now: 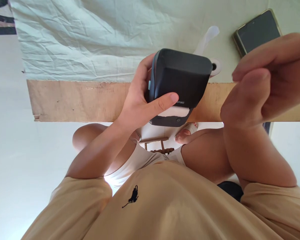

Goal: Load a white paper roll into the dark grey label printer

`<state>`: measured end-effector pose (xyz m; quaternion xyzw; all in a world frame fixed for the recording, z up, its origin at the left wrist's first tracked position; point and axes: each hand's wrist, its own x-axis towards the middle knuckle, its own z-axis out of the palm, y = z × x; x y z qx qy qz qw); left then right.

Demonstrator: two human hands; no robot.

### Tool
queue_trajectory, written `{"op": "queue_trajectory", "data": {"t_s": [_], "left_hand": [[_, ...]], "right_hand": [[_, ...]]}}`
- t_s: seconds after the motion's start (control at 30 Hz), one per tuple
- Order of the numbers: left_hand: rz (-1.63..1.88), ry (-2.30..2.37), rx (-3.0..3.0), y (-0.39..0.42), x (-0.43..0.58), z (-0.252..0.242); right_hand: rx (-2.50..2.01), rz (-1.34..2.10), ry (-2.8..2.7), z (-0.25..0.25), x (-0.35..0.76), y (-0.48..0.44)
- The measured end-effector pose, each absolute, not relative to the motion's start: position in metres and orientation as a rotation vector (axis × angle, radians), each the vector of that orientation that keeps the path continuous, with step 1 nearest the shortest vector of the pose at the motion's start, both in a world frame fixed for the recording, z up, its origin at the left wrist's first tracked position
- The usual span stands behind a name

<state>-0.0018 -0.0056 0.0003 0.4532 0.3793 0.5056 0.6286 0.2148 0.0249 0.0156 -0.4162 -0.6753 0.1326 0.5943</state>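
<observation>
My left hand [142, 96] grips a small black label printer [182, 80] from its left side, thumb across the front and fingers behind. A white strip of paper [176, 111] shows in the slot near the printer's lower end, above a round power button. Over the table's right side, my right hand [267, 73] is raised with its fingers stretched out and thumb below them, and nothing visible in it. Just behind the printer lies a paper roll [218, 67], partly hidden, and a loose curl of white paper [207, 38] rises beyond it.
A dark smartphone [257, 31] lies on the table at the upper right, partly behind my right hand. Pale green crumpled cloth [90, 40] covers the table, leaving a bare wooden front edge [77, 100]. My legs and a wooden stool rung [153, 140] are below.
</observation>
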Motion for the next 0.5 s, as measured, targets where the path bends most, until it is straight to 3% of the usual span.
{"op": "queue_trajectory", "data": {"t_s": [0.17, 0.5], "left_hand": [[1.124, 0.912, 1.026, -0.002, 0.002, 0.002], [1.105, 0.989, 0.943, -0.002, 0.002, 0.009]], "right_hand": [[-0.822, 0.345, -1.951, 0.022, 0.212, 0.011], [-1.170, 0.812, -2.053, 0.016, 0.215, 0.011]]}}
